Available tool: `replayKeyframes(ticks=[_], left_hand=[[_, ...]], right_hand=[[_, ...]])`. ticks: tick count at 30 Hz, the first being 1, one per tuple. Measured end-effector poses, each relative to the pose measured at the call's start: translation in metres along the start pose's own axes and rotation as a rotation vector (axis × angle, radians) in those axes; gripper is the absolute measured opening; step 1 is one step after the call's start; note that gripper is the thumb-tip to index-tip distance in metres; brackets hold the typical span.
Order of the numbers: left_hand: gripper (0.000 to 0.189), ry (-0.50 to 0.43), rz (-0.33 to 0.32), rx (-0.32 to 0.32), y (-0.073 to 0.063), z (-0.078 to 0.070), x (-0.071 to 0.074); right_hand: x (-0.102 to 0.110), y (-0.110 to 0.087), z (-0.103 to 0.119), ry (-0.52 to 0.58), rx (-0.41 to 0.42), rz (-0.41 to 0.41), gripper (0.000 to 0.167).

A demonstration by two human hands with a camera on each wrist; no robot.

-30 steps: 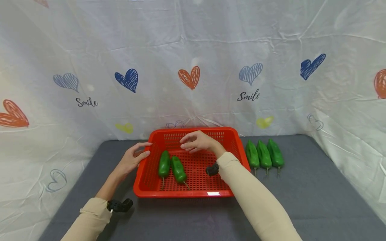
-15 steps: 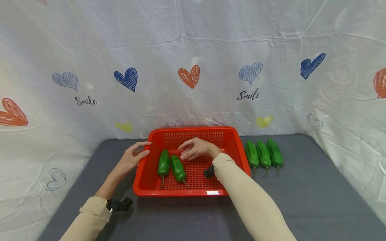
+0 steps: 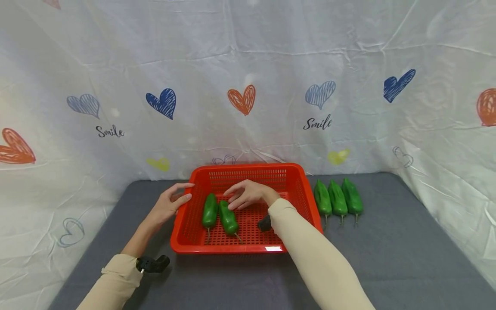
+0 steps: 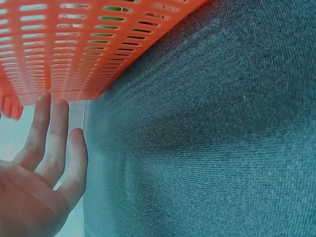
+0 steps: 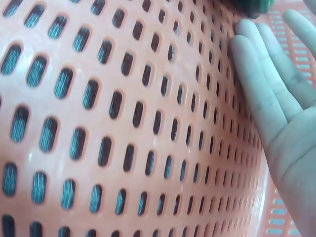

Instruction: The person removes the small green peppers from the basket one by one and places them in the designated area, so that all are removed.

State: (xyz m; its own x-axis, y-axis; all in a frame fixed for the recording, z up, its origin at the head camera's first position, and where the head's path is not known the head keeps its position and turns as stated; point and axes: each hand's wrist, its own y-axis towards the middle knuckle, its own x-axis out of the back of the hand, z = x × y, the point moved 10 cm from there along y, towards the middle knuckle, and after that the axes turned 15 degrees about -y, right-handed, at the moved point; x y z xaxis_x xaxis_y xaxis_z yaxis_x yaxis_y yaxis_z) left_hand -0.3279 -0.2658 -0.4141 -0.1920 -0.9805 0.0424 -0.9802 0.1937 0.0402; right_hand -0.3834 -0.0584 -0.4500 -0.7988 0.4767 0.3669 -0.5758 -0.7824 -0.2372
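Observation:
Two green peppers lie in a red plastic basket point(image 3: 228, 249), stems toward me: a left one point(image 3: 209, 211) and a right one point(image 3: 228, 217). My right hand point(image 3: 252, 193) is low inside the basket, with its fingertips over the upper end of the right pepper. In the right wrist view, long fingers point(image 5: 261, 74) reach along the slotted floor toward a dark green end point(image 5: 254, 6). My left hand point(image 3: 166, 206) rests at the basket's left rim. Fairly straight fingers point(image 4: 58, 133) show beside the outer wall in the left wrist view.
Three more green peppers point(image 3: 338, 199) lie side by side on the grey cloth point(image 3: 403, 241), right of the basket. Behind the table hangs a white curtain point(image 3: 271, 69) printed with hearts. A black wrist camera point(image 3: 155, 263) sits on my left wrist.
My right hand has come down and moved left inside the basket, its fingertips now at the right pepper. The left hand, the basket and the peppers have stayed in place.

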Motion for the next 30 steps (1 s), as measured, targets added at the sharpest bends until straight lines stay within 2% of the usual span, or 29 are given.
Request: replayKeyframes(ticks=[9, 18, 30], left_hand=[[0.049, -0.022, 0.01, -0.005, 0.0, 0.001, 0.0], [0.049, -0.019, 0.011, -0.003, 0.001, 0.001, 0.0], [0.049, -0.009, 0.002, 0.001, 0.001, 0.001, 0.0]], right_hand=[[-0.007, 0.003, 0.005, -0.025, -0.003, -0.007, 0.053], [-0.012, 0.007, 0.009, -0.094, -0.015, -0.008, 0.049], [-0.012, 0.007, 0.007, -0.054, -0.048, -0.024, 0.047]])
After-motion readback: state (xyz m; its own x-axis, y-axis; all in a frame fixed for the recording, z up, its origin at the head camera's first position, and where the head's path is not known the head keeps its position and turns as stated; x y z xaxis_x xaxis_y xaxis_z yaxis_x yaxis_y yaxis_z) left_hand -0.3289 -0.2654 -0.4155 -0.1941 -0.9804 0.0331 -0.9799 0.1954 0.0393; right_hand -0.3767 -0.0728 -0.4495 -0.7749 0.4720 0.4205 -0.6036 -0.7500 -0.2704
